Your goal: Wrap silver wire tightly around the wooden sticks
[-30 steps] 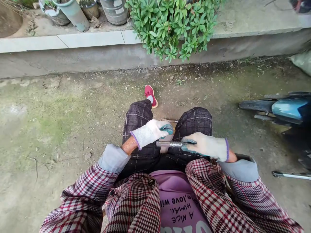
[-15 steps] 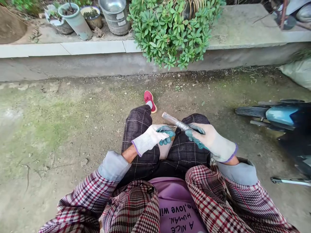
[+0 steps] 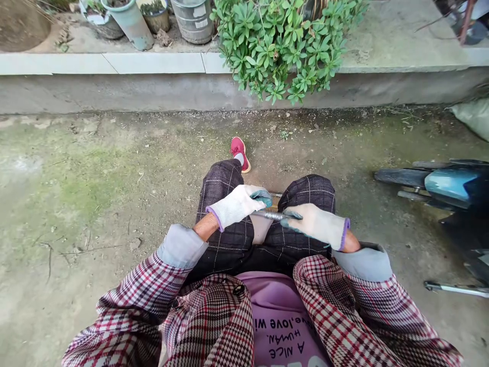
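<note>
Gripping rod (silvery) — right hand; gloved

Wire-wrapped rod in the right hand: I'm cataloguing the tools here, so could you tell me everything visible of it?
The wire-wrapped rod looks slim and straight, with shiny, silvery, metallic-looking wire wound closely around it and a plainer greyish stretch to the left. It lies nearly level across the picture, between the thighs. The gloved right hand grips and hides its right end; the gloved left hand is close to the other, contact unclear.

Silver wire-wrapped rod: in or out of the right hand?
In: the white-gloved right hand closes around it; the rod projects leftward from that grip.
</note>
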`<action>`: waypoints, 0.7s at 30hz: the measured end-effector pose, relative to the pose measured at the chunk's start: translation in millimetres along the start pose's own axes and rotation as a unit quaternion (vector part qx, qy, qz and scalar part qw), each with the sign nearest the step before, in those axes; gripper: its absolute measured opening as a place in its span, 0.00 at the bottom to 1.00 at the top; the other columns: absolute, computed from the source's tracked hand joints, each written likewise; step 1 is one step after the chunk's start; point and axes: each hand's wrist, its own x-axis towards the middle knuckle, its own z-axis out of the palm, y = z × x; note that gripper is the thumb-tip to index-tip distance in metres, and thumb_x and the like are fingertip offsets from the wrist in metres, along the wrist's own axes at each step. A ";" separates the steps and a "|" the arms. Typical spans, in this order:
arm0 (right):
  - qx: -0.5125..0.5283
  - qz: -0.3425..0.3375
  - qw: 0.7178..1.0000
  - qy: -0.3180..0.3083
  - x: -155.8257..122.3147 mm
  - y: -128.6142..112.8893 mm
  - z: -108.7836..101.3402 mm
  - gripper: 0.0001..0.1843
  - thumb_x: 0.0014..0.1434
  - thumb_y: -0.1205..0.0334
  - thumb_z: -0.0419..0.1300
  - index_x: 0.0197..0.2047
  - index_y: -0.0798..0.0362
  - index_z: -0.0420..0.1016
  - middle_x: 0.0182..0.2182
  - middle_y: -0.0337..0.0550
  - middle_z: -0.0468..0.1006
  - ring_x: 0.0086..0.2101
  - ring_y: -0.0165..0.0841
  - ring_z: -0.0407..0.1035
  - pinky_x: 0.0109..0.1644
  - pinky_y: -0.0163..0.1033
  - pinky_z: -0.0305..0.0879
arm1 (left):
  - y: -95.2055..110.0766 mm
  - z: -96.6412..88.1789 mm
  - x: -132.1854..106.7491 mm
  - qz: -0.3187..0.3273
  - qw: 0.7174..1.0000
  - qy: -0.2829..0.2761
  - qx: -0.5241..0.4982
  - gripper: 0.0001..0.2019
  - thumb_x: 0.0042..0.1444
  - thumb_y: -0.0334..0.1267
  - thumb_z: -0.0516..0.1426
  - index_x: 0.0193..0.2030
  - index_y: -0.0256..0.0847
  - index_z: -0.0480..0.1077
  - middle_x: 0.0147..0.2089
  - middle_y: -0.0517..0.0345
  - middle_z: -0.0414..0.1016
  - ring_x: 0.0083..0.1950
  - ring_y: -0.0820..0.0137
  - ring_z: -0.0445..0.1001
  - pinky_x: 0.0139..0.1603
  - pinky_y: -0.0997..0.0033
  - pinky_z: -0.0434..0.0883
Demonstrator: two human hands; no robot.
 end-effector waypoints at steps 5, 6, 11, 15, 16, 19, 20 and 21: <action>-0.073 0.054 0.987 0.130 5.5 19.5 -3.6 0.12 0.67 0.55 0.55 0.35 0.50 0.75 0.32 0.45 0.80 0.32 0.36 0.71 0.39 0.40 0.61 | 8.2 6.1 -3.4 -0.018 0.995 0.011 0.094 0.12 0.62 0.40 0.58 0.44 0.40 0.81 0.41 0.54 0.84 0.42 0.66 0.80 0.47 0.71 0.74; -0.075 0.052 0.987 0.134 4.8 21.5 -5.0 0.12 0.67 0.55 0.55 0.34 0.50 0.74 0.32 0.45 0.80 0.32 0.36 0.71 0.39 0.40 0.61 | 8.7 6.1 -3.5 -0.023 0.994 0.017 0.109 0.12 0.62 0.40 0.58 0.46 0.40 0.82 0.43 0.53 0.85 0.44 0.65 0.80 0.50 0.70 0.74; -0.033 0.046 0.986 0.155 1.5 23.4 -6.0 0.12 0.65 0.53 0.56 0.33 0.49 0.73 0.30 0.43 0.80 0.31 0.36 0.71 0.39 0.40 0.62 | 10.4 4.8 -5.9 -0.057 0.993 0.014 0.106 0.11 0.62 0.40 0.58 0.44 0.40 0.81 0.41 0.53 0.85 0.42 0.64 0.81 0.49 0.68 0.76; 0.102 0.046 0.977 0.179 -2.7 14.7 -6.3 0.15 0.65 0.49 0.59 0.32 0.49 0.73 0.27 0.39 0.77 0.28 0.33 0.69 0.33 0.38 0.63 | 13.3 11.3 -8.0 -0.051 0.997 -0.014 -0.052 0.10 0.61 0.37 0.57 0.41 0.37 0.80 0.40 0.53 0.84 0.41 0.66 0.80 0.46 0.69 0.76; 0.160 0.047 0.972 0.168 -4.7 12.2 -6.6 0.17 0.65 0.46 0.59 0.32 0.49 0.72 0.25 0.38 0.74 0.26 0.31 0.66 0.30 0.37 0.63 | 13.5 13.4 -7.8 -0.053 0.994 -0.015 -0.094 0.09 0.61 0.37 0.58 0.41 0.37 0.80 0.40 0.52 0.84 0.42 0.65 0.80 0.46 0.68 0.76; 0.331 0.047 0.935 0.118 -11.4 7.3 -7.0 0.23 0.63 0.39 0.62 0.32 0.51 0.72 0.22 0.35 0.70 0.19 0.27 0.61 0.20 0.34 0.58 | 12.8 18.5 -5.8 -0.077 0.978 -0.011 -0.195 0.06 0.58 0.37 0.61 0.37 0.39 0.79 0.37 0.53 0.82 0.42 0.63 0.80 0.45 0.65 0.77; 0.367 0.038 0.924 0.106 -13.3 6.5 -7.0 0.23 0.62 0.38 0.63 0.33 0.51 0.72 0.22 0.35 0.71 0.18 0.27 0.60 0.18 0.34 0.58 | 12.4 19.6 -4.8 -0.086 0.972 -0.010 -0.220 0.04 0.57 0.36 0.62 0.35 0.40 0.79 0.35 0.54 0.81 0.42 0.62 0.80 0.44 0.64 0.77; 0.386 0.025 0.918 0.093 -14.9 6.1 -7.0 0.24 0.62 0.38 0.64 0.33 0.52 0.73 0.23 0.36 0.72 0.18 0.26 0.61 0.17 0.34 0.58 | 12.1 20.3 -3.8 -0.094 0.966 -0.011 -0.241 0.03 0.56 0.36 0.63 0.34 0.40 0.78 0.33 0.54 0.81 0.43 0.61 0.80 0.43 0.64 0.77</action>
